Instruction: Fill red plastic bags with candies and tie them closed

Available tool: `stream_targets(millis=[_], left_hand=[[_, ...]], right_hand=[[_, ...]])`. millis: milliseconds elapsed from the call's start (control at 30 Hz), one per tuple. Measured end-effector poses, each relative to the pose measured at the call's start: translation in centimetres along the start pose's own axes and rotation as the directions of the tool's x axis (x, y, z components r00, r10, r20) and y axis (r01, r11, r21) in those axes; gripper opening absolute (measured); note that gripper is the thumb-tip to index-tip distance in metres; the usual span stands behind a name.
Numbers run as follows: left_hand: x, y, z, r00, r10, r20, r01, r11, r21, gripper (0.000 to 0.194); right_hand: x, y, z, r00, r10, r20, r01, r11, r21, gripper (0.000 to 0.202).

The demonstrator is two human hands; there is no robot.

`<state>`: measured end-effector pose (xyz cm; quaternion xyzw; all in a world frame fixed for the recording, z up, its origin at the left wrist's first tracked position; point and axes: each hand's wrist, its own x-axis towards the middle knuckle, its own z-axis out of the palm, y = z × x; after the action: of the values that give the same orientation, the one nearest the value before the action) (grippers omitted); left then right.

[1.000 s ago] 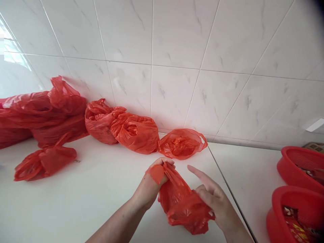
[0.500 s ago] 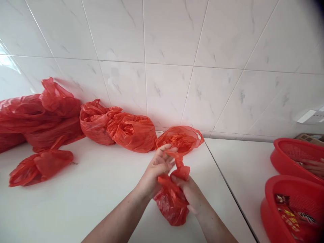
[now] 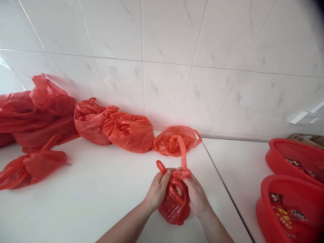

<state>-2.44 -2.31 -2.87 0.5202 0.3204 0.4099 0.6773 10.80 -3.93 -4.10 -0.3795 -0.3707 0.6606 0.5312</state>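
Between my hands is a small red plastic bag (image 3: 175, 210), bulging at the bottom, with its two handle loops sticking up. My left hand (image 3: 157, 190) is closed on the left side of its neck, thumb on top near one short loop. On the other side, my right hand (image 3: 196, 193) grips the neck below the longer upright handle, its fingers partly hidden by the plastic. What the bag holds cannot be made out. Just behind it, against the wall, lies an open, crumpled red bag (image 3: 167, 144).
Along the tiled wall, more filled red bags (image 3: 131, 135) stand in a row to the left. A separate red bag (image 3: 48, 165) lies at the left on the white table (image 3: 101, 189). Two red plastic baskets (image 3: 264, 192) with packets (image 3: 283, 216) stand at right, beyond a table seam.
My left hand has come down from the raised handle and closed on the bag's neck. The handles now stand up. Another person's hand has left the far basket; the view has shifted slightly.
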Motion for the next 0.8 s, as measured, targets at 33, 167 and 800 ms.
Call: stream_targets(millis=[33, 167, 800], left_hand=[[0.0, -0.1, -0.2, 1.000, 0.003, 0.002, -0.003, 1.000, -0.011, 0.046], [-0.1, -0.6, -1.1, 0.998, -0.058, -0.027, 0.058, 0.998, -0.010, 0.041], [-0.8, -1.1, -0.8, 0.998, 0.028, -0.050, -0.023, 0.995, 0.094, 0.019]], right_hand=[[-0.1, -0.1, -0.3, 0.999, -0.009, 0.049, 0.008, 1.000, 0.019, 0.021], [-0.3, -1.0, -1.2, 0.974, 0.030, 0.224, -0.042, 0.998, 0.048, 0.046], [0.3, 1.1, 0.1, 0.932, -0.285, -0.223, 0.054, 0.719, -0.693, 0.011]])
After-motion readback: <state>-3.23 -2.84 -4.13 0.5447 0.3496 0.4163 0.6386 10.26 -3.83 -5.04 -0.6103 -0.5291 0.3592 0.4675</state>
